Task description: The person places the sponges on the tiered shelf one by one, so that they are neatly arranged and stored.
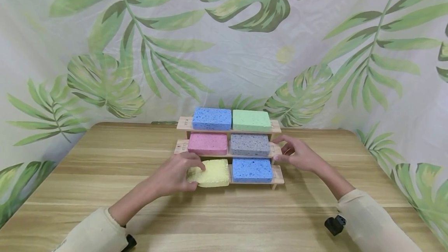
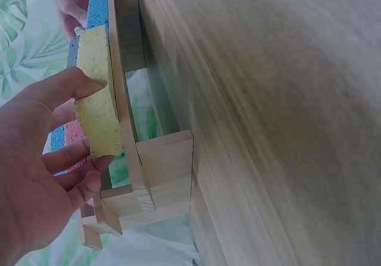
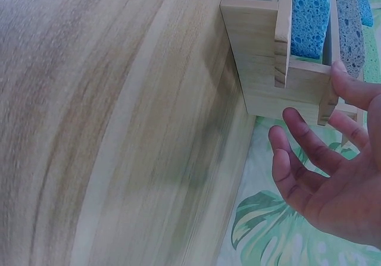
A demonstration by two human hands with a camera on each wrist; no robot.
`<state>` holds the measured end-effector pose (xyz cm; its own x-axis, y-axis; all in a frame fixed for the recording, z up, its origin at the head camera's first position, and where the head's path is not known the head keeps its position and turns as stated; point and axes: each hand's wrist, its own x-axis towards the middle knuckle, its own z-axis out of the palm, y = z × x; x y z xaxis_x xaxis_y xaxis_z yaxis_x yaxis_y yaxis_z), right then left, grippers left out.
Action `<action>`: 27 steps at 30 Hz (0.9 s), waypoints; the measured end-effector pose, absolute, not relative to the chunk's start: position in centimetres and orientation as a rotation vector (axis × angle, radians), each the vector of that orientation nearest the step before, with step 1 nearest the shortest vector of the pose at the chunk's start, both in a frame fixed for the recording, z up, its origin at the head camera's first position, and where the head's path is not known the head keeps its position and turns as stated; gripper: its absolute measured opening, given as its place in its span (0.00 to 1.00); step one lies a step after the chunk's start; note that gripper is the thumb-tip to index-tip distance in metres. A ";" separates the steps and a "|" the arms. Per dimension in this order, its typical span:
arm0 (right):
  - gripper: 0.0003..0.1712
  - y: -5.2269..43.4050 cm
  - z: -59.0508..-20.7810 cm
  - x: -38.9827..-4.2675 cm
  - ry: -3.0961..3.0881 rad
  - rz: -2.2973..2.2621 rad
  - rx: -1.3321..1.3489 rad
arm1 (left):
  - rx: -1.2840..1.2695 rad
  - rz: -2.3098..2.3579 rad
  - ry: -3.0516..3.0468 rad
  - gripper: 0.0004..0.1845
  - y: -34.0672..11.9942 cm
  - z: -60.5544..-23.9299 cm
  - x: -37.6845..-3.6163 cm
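yellow sponge (image 1: 210, 172) | flat, slightly askew | bottom shelf (image 1: 276, 174), left slot

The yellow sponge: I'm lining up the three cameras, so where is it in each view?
Head: yellow sponge on the lowest step, left side, under the left hand.
Left wrist: upper left, standing on edge against the wooden rack, pinched by the fingers.
Right wrist: not in it.
Shared landmark: the blue sponge beside it.
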<state>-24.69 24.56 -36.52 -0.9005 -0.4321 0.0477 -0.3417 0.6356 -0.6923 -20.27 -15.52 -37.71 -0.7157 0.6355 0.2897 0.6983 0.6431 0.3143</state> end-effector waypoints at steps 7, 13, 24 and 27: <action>0.30 24.5 -36.6 -24.7 2.735 -1.112 -0.637 | -1.124 -0.478 -2.711 0.16 -15.6 -37.3 -19.9; 0.30 24.6 -36.7 -24.7 2.736 -1.111 -0.629 | -1.197 -0.385 -2.697 0.19 -16.0 -36.9 -19.6; 0.30 24.6 -36.7 -24.7 2.727 -1.122 -0.643 | -1.107 -0.454 -2.781 0.26 -17.7 -36.9 -18.7; 0.30 24.6 -36.6 -24.7 2.726 -1.122 -0.643 | -1.099 -0.495 -2.796 0.26 -18.1 -36.9 -18.6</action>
<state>-24.73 24.59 -36.65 -0.9018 -0.4298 0.0452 -0.3371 0.6342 -0.6958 -18.65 -18.05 -36.86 -0.7352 0.6458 0.2059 0.6772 0.6871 0.2632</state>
